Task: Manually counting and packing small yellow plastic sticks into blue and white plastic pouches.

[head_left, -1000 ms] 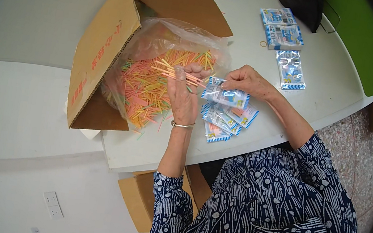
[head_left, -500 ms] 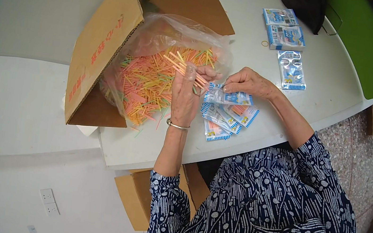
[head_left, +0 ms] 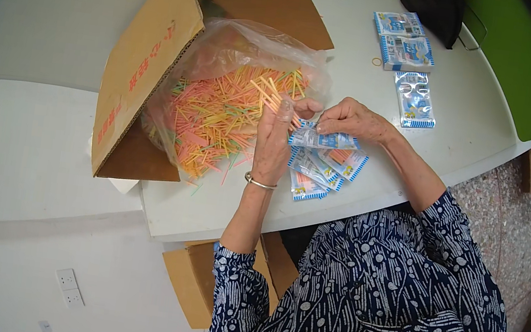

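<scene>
Across the middle and upper right of the frame spreads a smooth white desk point(head_left: 345, 55), with an open brown cardboard box point(head_left: 147, 68) lying tipped at upper left. From it bulges a clear plastic bag point(head_left: 242, 39) full of loose thin pink, yellow and green sticks point(head_left: 208, 117). Near the centre, the left hand point(head_left: 273, 143) grasps a bundle of pink and yellow sticks point(head_left: 269, 92) between thumb and fingers, and the right hand point(head_left: 358, 121) pinches a flat blue-and-white film packet point(head_left: 335, 143). The bundle's lower right ends meet the packet's left end; whether any are inside, I cannot tell. Just below lie overlapping blue-and-white packets point(head_left: 308, 189). Uneven stick ends could snag and split the thin film, I judge, while a slackened left thumb might scatter the bundle.
</scene>
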`<state>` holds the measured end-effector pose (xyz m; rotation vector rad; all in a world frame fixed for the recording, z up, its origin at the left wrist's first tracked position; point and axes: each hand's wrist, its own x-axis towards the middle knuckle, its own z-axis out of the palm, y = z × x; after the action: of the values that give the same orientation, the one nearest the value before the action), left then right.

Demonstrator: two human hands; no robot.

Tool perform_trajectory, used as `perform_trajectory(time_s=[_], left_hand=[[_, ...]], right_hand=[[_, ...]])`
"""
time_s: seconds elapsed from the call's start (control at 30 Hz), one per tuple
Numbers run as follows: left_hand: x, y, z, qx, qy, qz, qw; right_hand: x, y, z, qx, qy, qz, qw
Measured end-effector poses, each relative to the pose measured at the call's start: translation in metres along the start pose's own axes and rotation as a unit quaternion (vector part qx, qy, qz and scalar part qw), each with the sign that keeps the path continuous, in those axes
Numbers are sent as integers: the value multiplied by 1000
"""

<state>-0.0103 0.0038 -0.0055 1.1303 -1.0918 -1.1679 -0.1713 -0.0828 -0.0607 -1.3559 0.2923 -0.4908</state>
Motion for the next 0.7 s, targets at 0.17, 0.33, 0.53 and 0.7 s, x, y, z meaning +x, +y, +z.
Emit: perform_trajectory(time_s=[0.17, 0.33, 0.53, 0.7], left_hand=[[3, 0, 7, -57, -8, -9, 998], [3, 7, 6, -94, 23, 24, 995], [4, 10, 9, -49, 91, 68, 992], [2, 1, 7, -99, 117, 94, 984]], right_hand=[[-1, -2, 3, -7, 23, -11, 1000], [1, -2, 12, -14, 86, -22, 996], [0, -2, 12, -15, 108, -27, 994], [1, 2, 10, -17, 91, -29, 995]])
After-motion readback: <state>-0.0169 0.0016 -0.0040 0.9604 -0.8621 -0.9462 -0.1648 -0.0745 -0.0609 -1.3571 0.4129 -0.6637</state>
